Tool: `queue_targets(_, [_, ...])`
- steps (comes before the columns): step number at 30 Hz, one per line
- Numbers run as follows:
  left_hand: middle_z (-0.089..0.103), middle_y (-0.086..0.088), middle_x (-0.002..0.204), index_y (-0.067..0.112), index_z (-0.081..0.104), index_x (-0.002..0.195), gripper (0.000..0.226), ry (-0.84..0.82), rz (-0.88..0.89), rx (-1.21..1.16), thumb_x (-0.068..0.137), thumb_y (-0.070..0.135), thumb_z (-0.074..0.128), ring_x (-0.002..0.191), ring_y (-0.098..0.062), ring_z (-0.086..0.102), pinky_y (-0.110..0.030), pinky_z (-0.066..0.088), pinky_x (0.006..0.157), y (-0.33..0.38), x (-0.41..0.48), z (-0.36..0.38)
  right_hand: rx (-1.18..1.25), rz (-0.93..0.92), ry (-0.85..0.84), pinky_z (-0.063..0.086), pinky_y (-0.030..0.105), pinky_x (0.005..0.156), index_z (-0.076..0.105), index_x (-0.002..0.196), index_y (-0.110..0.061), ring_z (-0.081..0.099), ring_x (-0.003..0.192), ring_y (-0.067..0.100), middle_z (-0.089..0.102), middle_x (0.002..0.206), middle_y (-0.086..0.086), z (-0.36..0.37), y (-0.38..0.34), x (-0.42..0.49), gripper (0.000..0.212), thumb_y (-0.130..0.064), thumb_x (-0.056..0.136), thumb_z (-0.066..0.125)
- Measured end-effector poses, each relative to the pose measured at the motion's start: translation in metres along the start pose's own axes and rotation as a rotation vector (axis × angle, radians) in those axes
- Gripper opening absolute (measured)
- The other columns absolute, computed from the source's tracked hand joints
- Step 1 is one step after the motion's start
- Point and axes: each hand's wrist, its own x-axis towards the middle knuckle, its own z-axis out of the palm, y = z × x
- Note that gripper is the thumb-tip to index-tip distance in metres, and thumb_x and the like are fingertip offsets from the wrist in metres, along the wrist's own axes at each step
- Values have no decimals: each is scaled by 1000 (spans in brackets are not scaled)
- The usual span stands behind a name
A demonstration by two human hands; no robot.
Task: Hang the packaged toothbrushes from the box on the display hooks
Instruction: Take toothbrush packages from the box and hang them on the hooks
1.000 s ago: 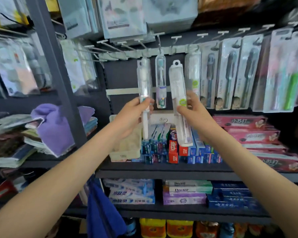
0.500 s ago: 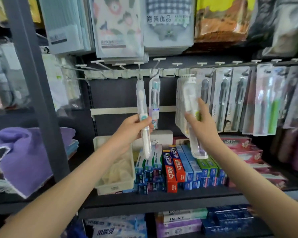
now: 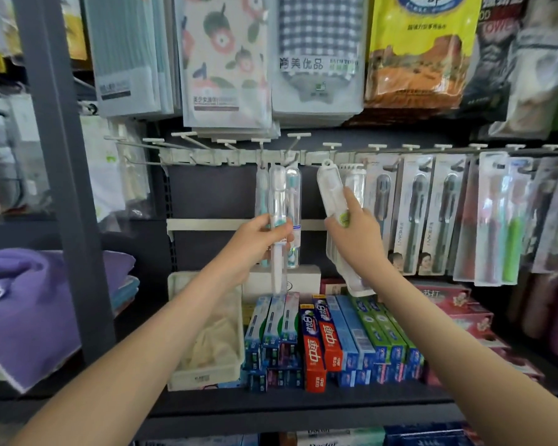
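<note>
My left hand [image 3: 255, 243] grips a clear packaged toothbrush [image 3: 277, 201] upright, its top near the white hook rail [image 3: 239, 156], in front of two hanging toothbrush packs [image 3: 293, 194]. My right hand [image 3: 355, 239] holds a white packaged toothbrush [image 3: 331, 191] tilted left, with its hang loop just below a hook [image 3: 331, 145]. Behind it hangs a bunch of similar white packs [image 3: 355, 181]. No box of toothbrushes can be told apart in this view.
Carded toothbrushes [image 3: 432, 214] hang along the rail to the right. Toothpaste boxes [image 3: 322, 339] and a cream basket [image 3: 203, 365] fill the shelf below. Packaged towels [image 3: 226, 59] hang above. A grey upright post [image 3: 68, 188] stands left, beside purple cloth [image 3: 29, 300].
The view has tilted up and drawn closer to the rail. My right hand has tilted its pack leftward, the loop now just under a hook. My left hand's pack stays upright by the rail.
</note>
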Motion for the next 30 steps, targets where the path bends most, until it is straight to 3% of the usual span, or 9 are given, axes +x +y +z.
queue_targets(4, [72, -6, 105, 16, 64, 116, 23, 8, 4, 2, 94, 23, 60, 102, -19, 68, -33, 54, 90, -2, -1, 0, -10, 42, -51, 37, 26, 61, 17, 152, -21, 52, 88, 22, 53, 111, 12, 11, -1, 17, 63, -21, 98, 49])
queue_targets(8, [72, -5, 102, 20, 65, 105, 12, 16, -4, -19, 94, 22, 60, 95, -17, 68, -33, 54, 88, -4, -6, 0, -7, 109, -91, 36, 23, 51, 10, 154, -18, 51, 69, 16, 54, 83, 6, 29, -2, 36, 68, -19, 97, 48])
queue_targets(14, [71, 5, 83, 24, 67, 99, 8, 41, -7, -23, 93, 22, 62, 86, -13, 66, -42, 51, 94, -7, -19, -11, -139, 166, -176, 31, 24, 47, -6, 154, -19, 48, 62, 13, 56, 102, 18, 45, 4, 56, 75, -22, 98, 44])
queue_targets(17, [72, 5, 87, 22, 66, 102, 9, 54, -24, 12, 93, 22, 62, 89, -13, 67, -35, 52, 91, -8, -27, -20, -154, 196, -209, 39, 28, 55, -8, 154, -21, 55, 74, 22, 51, 122, 23, 46, 4, 56, 75, -20, 98, 43])
queue_targets(20, [70, -2, 94, 20, 65, 102, 9, 62, -31, 18, 94, 19, 61, 89, -13, 66, -31, 54, 87, -9, -34, -27, -110, 143, -79, 44, 37, 81, 3, 154, -12, 52, 111, 35, 36, 142, 25, 47, -7, 44, 70, -23, 98, 44])
queue_targets(22, [69, -2, 93, 20, 64, 101, 9, 67, -33, 28, 94, 17, 60, 85, -10, 66, -26, 55, 83, -8, -37, -29, 38, 25, 28, 47, 37, 89, 19, 149, -7, 53, 113, 31, 49, 131, 19, 48, -20, 30, 63, -29, 97, 47])
queue_targets(25, [70, -3, 98, 23, 65, 102, 10, 67, -16, 87, 94, 18, 61, 95, -20, 68, -38, 54, 93, -4, -38, -24, 283, -144, -82, 45, 8, 66, 30, 142, -13, 57, 78, 8, 58, 91, 1, 46, -47, 0, 53, -33, 97, 52])
queue_targets(27, [71, -6, 103, 26, 65, 104, 13, 46, 12, 172, 93, 19, 62, 103, -27, 66, -46, 50, 96, 0, -38, -18, 305, -234, -178, 44, 10, 62, 29, 141, -17, 54, 72, 5, 55, 82, 0, 47, -59, -14, 55, -31, 95, 56])
queue_targets(30, [68, -15, 110, 22, 62, 110, 20, 16, 34, 232, 92, 13, 59, 102, -29, 65, -47, 50, 93, 5, -37, -9, 218, -302, -149, 38, 19, 57, 27, 141, -15, 48, 58, 4, 45, 67, -6, 49, -68, -21, 57, -21, 93, 59])
